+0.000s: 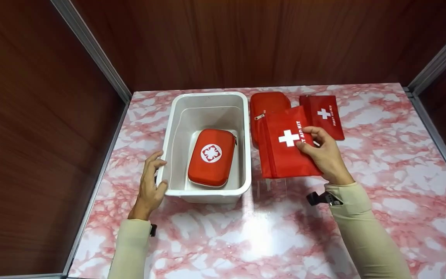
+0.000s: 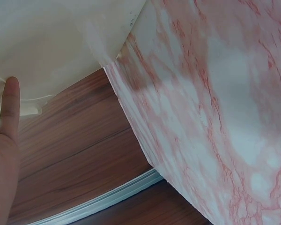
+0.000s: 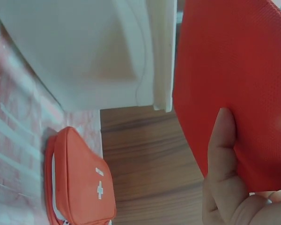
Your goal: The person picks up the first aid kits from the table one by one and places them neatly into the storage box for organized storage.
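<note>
Above a pink-and-white marbled table [image 1: 207,240], the right hand [image 1: 326,157] pinches a flat red fabric pouch [image 1: 289,162] beside a rectangular white plastic bin [image 1: 207,192] holding a rounded red case [image 1: 212,172]. The left hand [image 1: 150,188], fingers relaxed, touches the bin's side; another red case [image 1: 270,101] lies near the table's back edge.

The held pouch [image 1: 283,161], its lettering [image 1: 301,131] partly covered by the right hand [image 1: 326,157], hides part of a red case [image 1: 270,101]. The left wrist view crops the left hand [image 2: 3,161]; marks [image 2: 131,18] on the bin [image 2: 51,42] are illegible.
</note>
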`<state>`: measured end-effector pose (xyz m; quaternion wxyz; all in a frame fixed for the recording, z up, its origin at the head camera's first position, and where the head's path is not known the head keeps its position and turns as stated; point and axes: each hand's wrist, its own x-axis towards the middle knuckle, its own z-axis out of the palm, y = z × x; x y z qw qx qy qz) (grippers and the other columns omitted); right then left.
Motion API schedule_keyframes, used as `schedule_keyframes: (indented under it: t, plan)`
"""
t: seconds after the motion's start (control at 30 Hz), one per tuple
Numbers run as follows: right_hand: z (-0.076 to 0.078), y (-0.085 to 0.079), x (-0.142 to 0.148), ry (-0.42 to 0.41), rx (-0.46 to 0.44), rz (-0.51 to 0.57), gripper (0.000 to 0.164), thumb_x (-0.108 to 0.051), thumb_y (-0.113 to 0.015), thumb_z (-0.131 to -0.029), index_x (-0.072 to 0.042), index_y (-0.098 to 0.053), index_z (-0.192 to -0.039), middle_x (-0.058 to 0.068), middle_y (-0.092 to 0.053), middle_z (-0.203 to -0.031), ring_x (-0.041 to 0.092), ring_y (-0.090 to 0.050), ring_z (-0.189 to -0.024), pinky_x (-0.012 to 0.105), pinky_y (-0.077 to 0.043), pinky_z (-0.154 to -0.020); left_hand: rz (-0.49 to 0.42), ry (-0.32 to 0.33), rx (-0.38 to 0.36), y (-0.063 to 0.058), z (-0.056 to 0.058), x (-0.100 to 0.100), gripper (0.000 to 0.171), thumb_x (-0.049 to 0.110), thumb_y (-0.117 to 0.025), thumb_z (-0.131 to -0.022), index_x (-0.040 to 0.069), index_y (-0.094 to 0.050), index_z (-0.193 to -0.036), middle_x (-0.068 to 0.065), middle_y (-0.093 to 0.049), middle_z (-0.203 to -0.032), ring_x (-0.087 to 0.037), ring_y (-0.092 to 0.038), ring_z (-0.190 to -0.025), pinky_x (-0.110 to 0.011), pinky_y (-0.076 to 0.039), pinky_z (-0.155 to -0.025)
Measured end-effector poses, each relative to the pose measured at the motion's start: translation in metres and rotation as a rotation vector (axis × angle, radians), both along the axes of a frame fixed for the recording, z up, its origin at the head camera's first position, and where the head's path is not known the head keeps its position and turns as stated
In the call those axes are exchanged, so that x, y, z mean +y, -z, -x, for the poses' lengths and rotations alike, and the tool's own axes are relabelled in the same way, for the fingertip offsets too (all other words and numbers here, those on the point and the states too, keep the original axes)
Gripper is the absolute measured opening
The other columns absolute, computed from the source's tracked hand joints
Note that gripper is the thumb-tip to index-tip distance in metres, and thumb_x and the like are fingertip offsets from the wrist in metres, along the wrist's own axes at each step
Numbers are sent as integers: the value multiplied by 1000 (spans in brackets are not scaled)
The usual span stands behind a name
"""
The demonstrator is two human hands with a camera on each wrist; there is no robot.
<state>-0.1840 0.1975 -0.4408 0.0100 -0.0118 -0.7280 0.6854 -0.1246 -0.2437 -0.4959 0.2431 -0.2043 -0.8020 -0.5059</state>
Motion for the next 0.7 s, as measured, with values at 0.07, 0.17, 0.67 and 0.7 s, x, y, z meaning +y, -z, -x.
schedule_keyframes:
  t: [0.07,0.17,0.67,0.7]
  plan:
    - [1,-2,-1,3,4,0,43,-6,-73,-88,-1,-55,-126,2,-59,-105,12,-63,-86,24,-55,-68,-9,8,2,-8,-3,4,47,-13,-43,-62,-18,-50,-108,-40,-42,-134,-45,-51,-113,-33,-45,-97]
    - [2,-4,-2,5,5,-9,47,-6,-73,-88,3,-52,-129,2,-58,-104,11,-62,-86,23,-55,-68,-9,12,12,-4,-2,2,48,-12,-44,-62,-16,-51,-109,-37,-43,-136,-43,-52,-113,-27,-43,-96]
    - [9,-16,-22,-26,10,23,39,-6,-72,-88,-3,-57,-125,3,-59,-102,14,-61,-88,24,-54,-69,-19,10,0,16,6,-6,52,-10,-46,-62,-11,-53,-113,-31,-42,-141,-35,-51,-117,-30,-46,-96]
    - [9,-16,-23,-30,7,31,39,-6,-71,-88,-3,-57,-125,3,-59,-103,14,-61,-88,24,-55,-70,-19,8,-2,14,5,-5,52,-11,-45,-62,-12,-52,-113,-31,-42,-141,-35,-51,-116,-30,-46,-96]
